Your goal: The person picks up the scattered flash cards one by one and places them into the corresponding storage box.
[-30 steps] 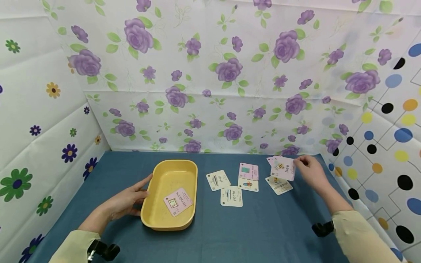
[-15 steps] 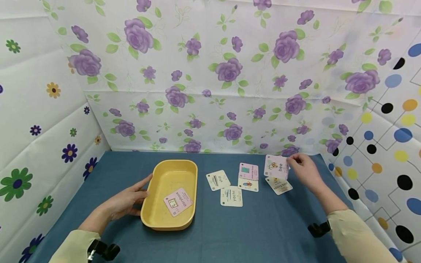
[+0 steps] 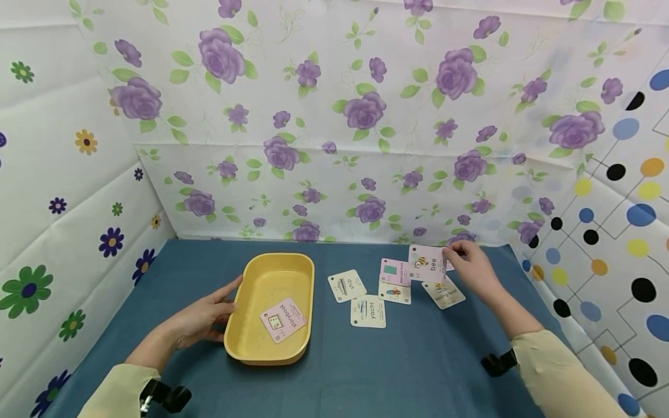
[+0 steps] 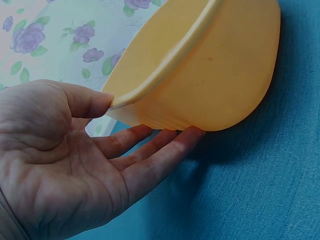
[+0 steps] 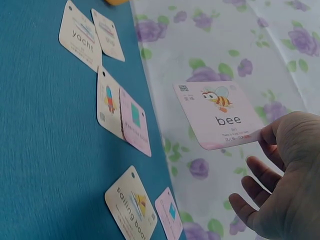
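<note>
In the right wrist view, my right hand (image 5: pixel 285 175) pinches a pink picture card (image 5: pixel 222 112) reading "bee" between thumb and a fingertip, the other fingers loosely bent. The head view shows this card overlapping the edge of a pink exercise book card (image 3: pixel 393 271). My left hand (image 3: pixel 201 316) holds the left side of a yellow tub (image 4: pixel 220 80), thumb at the rim and the other fingertips at the lower wall. Inside the tub lies a pink "storybook" card (image 3: pixel 283 321). A cream sailing boat card (image 3: pixel 444 293) and a small pink card (image 5: pixel 168 212) lie below the right hand.
Cream cards marked "ship" (image 3: pixel 347 286) and "yacht" (image 3: pixel 368 312) lie between the tub and the right-hand cards. A cream card with a popsicle-like picture (image 3: pixel 394 293) is partly under the exercise book card. Blue cloth covers the table (image 3: pixel 366 371); a flowered sheet (image 3: pixel 324 128) hangs behind.
My right hand has carried the bee card leftward, from above the pink card and sailing boat card to the exercise book card. The left hand and tub have stayed put.
</note>
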`<state>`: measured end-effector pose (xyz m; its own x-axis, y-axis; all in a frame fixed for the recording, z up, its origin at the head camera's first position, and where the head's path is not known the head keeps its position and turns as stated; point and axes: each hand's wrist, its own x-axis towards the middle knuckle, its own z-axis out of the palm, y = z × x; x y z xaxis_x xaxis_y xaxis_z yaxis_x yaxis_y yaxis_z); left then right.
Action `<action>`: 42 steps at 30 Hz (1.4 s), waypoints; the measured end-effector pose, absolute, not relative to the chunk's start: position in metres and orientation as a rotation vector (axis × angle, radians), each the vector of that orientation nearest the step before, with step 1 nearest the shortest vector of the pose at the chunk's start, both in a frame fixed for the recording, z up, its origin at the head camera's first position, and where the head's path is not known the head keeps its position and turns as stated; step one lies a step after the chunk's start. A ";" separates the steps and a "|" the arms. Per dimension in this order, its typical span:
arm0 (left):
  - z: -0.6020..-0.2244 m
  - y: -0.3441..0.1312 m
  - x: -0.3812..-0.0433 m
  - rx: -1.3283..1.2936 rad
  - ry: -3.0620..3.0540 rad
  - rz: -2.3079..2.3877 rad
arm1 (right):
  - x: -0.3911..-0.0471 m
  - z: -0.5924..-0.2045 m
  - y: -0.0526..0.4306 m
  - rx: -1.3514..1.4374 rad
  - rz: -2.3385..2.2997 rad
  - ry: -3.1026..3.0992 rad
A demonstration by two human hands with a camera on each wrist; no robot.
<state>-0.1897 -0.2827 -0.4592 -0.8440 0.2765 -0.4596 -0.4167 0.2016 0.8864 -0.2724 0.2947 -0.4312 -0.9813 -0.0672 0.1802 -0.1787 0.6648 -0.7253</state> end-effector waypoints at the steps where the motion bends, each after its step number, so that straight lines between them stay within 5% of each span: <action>1: -0.459 -0.283 -0.190 -0.141 1.949 1.698 | -0.272 -0.431 0.293 0.214 1.218 -2.740; 42: -0.463 -0.287 -0.190 -0.046 1.894 1.747 | -0.264 -0.423 0.218 0.453 1.397 -2.711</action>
<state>-0.1902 -0.2867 -0.4626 -0.8442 0.3384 -0.4156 -0.3871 0.1515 0.9095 -0.2636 0.2176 -0.4230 -0.9551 -0.2319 0.1844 -0.2847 0.5464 -0.7877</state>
